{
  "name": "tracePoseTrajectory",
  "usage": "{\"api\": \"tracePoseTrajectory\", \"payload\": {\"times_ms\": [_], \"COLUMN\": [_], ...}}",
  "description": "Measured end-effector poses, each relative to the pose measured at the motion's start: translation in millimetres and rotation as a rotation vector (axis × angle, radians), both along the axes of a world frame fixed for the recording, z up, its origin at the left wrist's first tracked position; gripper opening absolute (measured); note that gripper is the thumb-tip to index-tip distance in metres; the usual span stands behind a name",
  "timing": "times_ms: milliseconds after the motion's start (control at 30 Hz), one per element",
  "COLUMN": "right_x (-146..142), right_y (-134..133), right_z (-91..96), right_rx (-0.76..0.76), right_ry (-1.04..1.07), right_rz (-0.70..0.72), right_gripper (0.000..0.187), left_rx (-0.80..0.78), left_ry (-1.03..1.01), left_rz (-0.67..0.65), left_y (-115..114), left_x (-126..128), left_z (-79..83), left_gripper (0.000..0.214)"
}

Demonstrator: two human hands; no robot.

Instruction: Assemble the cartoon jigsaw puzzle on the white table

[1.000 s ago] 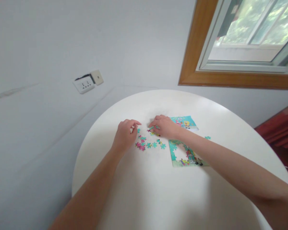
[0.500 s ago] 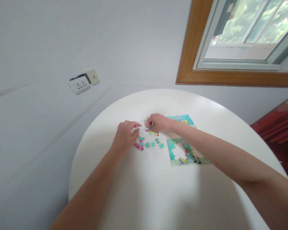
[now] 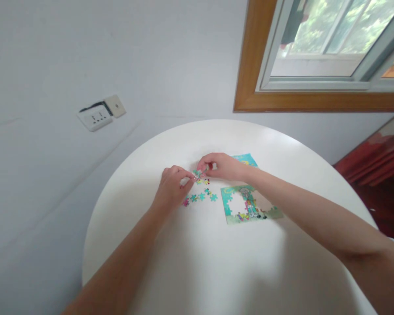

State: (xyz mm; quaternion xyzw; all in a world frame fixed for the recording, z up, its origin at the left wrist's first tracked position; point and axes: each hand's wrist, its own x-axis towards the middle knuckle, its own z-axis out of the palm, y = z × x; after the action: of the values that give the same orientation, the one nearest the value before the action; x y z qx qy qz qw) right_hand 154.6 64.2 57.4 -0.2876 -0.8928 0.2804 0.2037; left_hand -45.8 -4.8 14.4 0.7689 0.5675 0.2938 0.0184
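Note:
Over the loose pieces, my left hand [image 3: 174, 186] pinches the near-left edge of a puzzle piece [image 3: 197, 174] between thumb and fingertips. My right hand [image 3: 223, 166] has its fingers closed on the same small cluster from the right; where one piece ends and another begins is too small to tell. Several loose puzzle pieces [image 3: 202, 197], teal, pink and yellow, lie just in front of the hands. To the right rests a partly filled jigsaw puzzle [image 3: 228, 205] with white gaps in its picture. My right wrist partly covers a second picture sheet [image 3: 249, 159] behind it.
Everything lies on a round white table [image 3: 190, 262] against a pale wall [image 3: 170, 57]. A wall socket [image 3: 96, 117] is at the left. A wood-framed window [image 3: 244, 103] is at upper right, with red fabric [image 3: 374, 159] below it.
My left hand has moved right and its fingertips have closed on a puzzle piece beside my right hand. The view has shifted a little to the right.

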Motion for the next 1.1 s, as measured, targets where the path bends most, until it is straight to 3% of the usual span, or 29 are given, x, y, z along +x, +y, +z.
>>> {"api": "tracePoseTrajectory", "payload": {"times_ms": [133,233,333,600,1100], "right_x": [60.3,98.2,117.7,124.3,125.1], "right_y": [-29.7,-50.7,-64.5,-75.8,-74.6], "right_z": [11.3,4.4,-7.9,-19.2,-20.3], "right_rx": [0.088,0.104,0.184,0.182,0.199], "right_ry": [0.031,-0.027,-0.119,-0.351,-0.374], "right_rz": [-0.096,-0.163,-0.18,-0.167,-0.151], "right_gripper": [0.017,0.018,0.021,0.024,0.025], "left_rx": [-0.015,-0.063,-0.086,-0.102,-0.084], "left_ry": [-0.011,0.012,0.03,0.025,0.25], "left_rz": [-0.09,-0.141,-0.153,-0.15,-0.078], "left_y": [-14.1,-20.7,-20.3,-23.6,-30.3], "left_x": [36.2,67.1,88.4,108.5,117.1], "left_z": [9.9,11.0,8.4,-1.0,4.6], "left_gripper": [0.015,0.014,0.011,0.009,0.007]}}
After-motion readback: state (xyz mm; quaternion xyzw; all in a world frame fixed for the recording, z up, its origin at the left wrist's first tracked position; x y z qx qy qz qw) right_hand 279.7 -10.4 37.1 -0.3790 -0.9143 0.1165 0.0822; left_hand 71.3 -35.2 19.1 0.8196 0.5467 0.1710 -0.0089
